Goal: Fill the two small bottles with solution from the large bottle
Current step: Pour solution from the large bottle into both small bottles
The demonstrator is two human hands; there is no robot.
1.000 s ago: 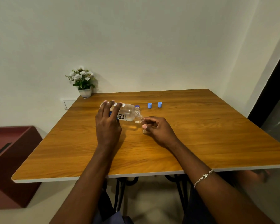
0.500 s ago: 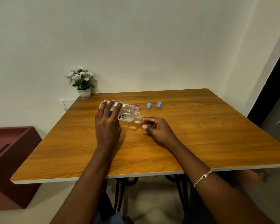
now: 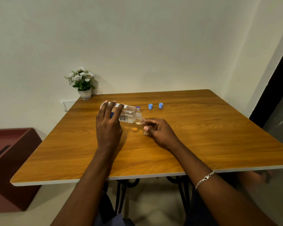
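My left hand [image 3: 108, 126] grips the large clear bottle [image 3: 127, 115], tipped on its side with its neck pointing right and down. The neck meets the mouth of a small clear bottle [image 3: 145, 128] that stands on the wooden table [image 3: 203, 136], pinched by the fingers of my right hand [image 3: 160, 132], which hide most of it. Just behind the large bottle's neck a second small item with a dark blue top [image 3: 138, 108] peeks out. Two light blue caps [image 3: 150, 106] [image 3: 160, 105] stand on the table beyond my hands.
A small white pot of white flowers [image 3: 82, 85] sits at the table's far left corner against the wall. A dark red cabinet [image 3: 8, 160] stands on the floor to the left. A dark door frame [image 3: 274, 82] rises on the right.
The large bottle has tipped slightly further toward the small bottle. Both hands otherwise stay in place.
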